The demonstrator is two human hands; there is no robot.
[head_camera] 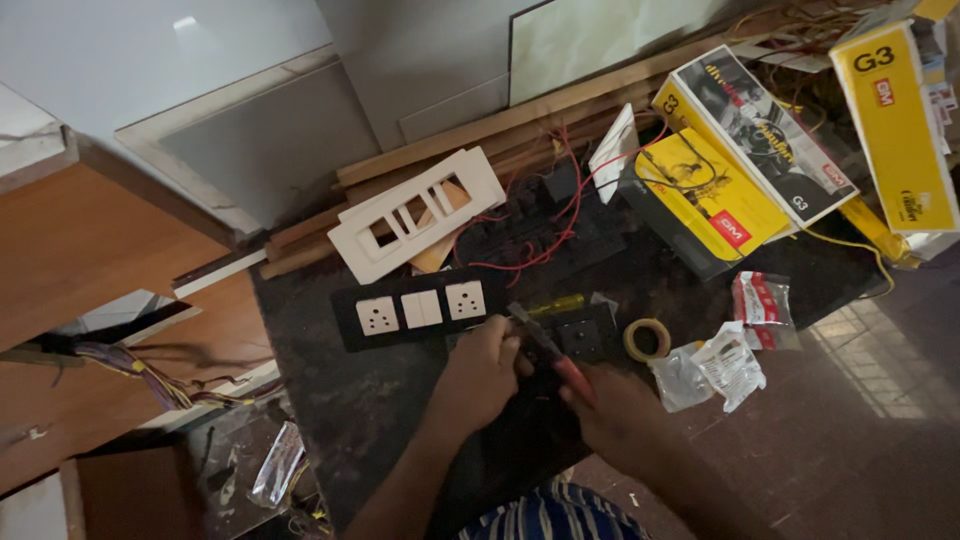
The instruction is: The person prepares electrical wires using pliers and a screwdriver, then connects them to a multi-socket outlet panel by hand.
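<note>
My right hand (620, 415) grips a red-handled screwdriver (548, 345) whose tip points up-left toward a black switch plate (420, 308) holding two white sockets and a white switch. My left hand (482, 368) is closed on a small dark part just below that plate, touching the screwdriver shaft. A second dark plate (588, 335) lies right of the tip. Behind the black plate rests a white cover frame (415, 215) with several cut-outs, and red wires (545, 225) loop over the dark board (340, 400) further back.
Yellow and black cardboard boxes (740, 165) are stacked at the upper right. A roll of tape (647, 340) and small plastic bags (725, 365) lie right of my hands. Wooden battens (500, 120) run behind. A bundle of coloured wires (140, 365) hangs at the left.
</note>
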